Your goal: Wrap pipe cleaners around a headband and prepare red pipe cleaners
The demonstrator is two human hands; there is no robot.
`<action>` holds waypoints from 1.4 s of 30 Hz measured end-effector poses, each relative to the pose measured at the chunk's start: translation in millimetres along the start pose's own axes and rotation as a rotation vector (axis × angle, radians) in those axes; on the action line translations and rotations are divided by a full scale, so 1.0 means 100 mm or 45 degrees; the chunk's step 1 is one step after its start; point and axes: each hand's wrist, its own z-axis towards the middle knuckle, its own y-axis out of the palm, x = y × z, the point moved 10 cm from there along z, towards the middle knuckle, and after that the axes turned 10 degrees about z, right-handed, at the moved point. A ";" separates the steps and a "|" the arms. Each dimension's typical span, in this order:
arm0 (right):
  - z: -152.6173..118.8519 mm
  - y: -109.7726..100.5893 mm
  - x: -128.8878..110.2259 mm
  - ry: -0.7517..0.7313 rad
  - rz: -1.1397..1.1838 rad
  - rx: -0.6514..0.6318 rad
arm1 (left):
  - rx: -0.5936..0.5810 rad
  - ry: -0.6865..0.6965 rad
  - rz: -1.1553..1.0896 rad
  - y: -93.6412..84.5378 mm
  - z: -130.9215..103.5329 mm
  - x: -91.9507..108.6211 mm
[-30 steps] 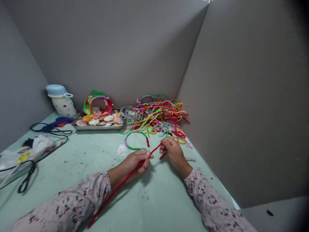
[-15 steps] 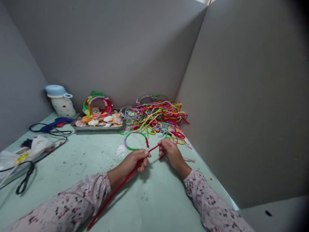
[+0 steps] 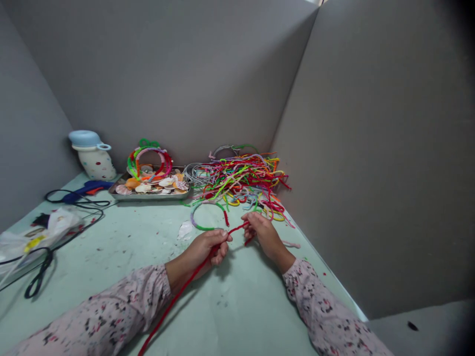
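Observation:
A fuzzy red pipe cleaner (image 3: pixel 180 291) runs up from the bottom of the view into my left hand (image 3: pixel 210 249), whose thumb and finger pinch it. A short twisted-looking stretch spans the gap to my right hand (image 3: pixel 261 235), which grips it with thumb and fingertips. Its red end pokes out below the right fingers. Just beyond my left hand lies a ring (image 3: pixel 193 217) wrapped in green, purple and red, open on its right side. Both hands hover low over the pale green tabletop (image 3: pixel 230 321).
Behind are a heap of coloured pipe cleaners (image 3: pixel 245 173), a metal tray (image 3: pixel 152 197) of shells (image 3: pixel 166 182) with wrapped rings (image 3: pixel 168 160) on top, and a blue-lidded bottle (image 3: pixel 97 163). At left lie a black cable (image 3: pixel 48 262) and a plastic bag (image 3: pixel 65 222). Grey walls enclose the table.
The loose lower end of the red pipe cleaner has swung slightly to the right. My right fingers have shifted a little on it; my left hand stays nearly in place.

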 end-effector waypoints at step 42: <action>-0.01 0.11 0.04 0.082 -0.005 -0.046 | 0.045 0.029 0.177 0.04 -0.04 0.06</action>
